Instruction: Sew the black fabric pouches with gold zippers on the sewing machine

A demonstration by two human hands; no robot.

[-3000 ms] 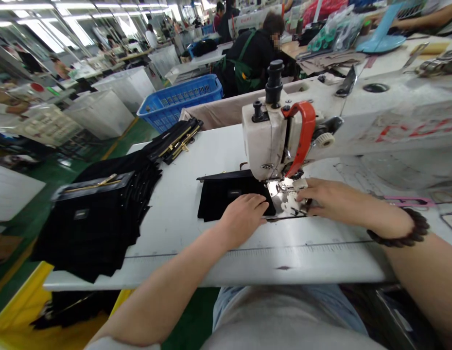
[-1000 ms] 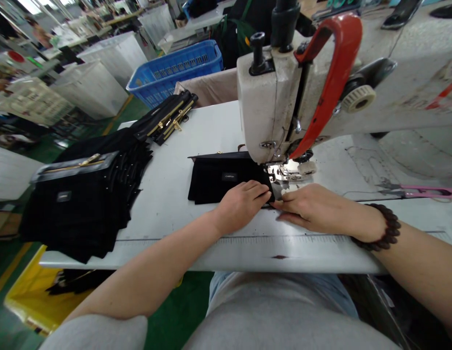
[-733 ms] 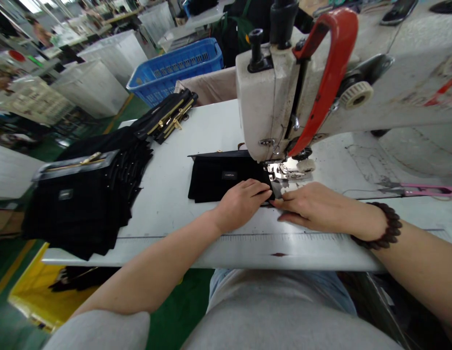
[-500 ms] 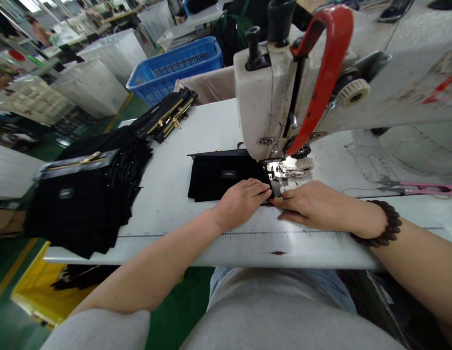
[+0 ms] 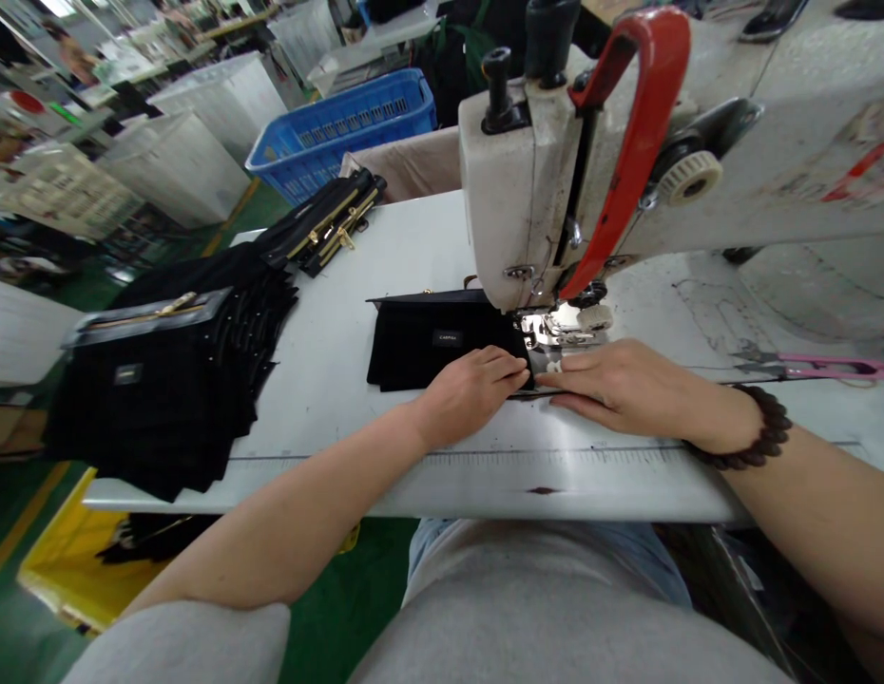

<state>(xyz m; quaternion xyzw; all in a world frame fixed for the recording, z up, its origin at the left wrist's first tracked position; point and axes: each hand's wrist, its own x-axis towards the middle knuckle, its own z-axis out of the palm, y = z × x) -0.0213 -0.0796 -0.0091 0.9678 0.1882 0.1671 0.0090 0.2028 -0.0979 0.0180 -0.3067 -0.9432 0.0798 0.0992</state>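
A black fabric piece with a small label (image 5: 428,344) lies on the white sewing table, its right edge beside the presser foot (image 5: 552,330) of the sewing machine (image 5: 506,190). My left hand (image 5: 474,391) is closed, its fingertips pressed together on the piece's lower right corner. Just right of that corner, my right hand (image 5: 620,388) has its fingers stretched out and a little apart, the tips by a thin strip at the edge. What lies under the fingertips is too small to make out.
A stack of black pieces (image 5: 157,399) covers the table's left side, with zippered black pieces (image 5: 335,223) behind. Pink-handled snips (image 5: 827,367) lie at the right. Beyond the table stands a blue basket (image 5: 342,133); a yellow crate (image 5: 78,570) is below left.
My right hand has shifted slightly up and to the right, and its fingers are straighter. My left hand and the black piece have barely moved.
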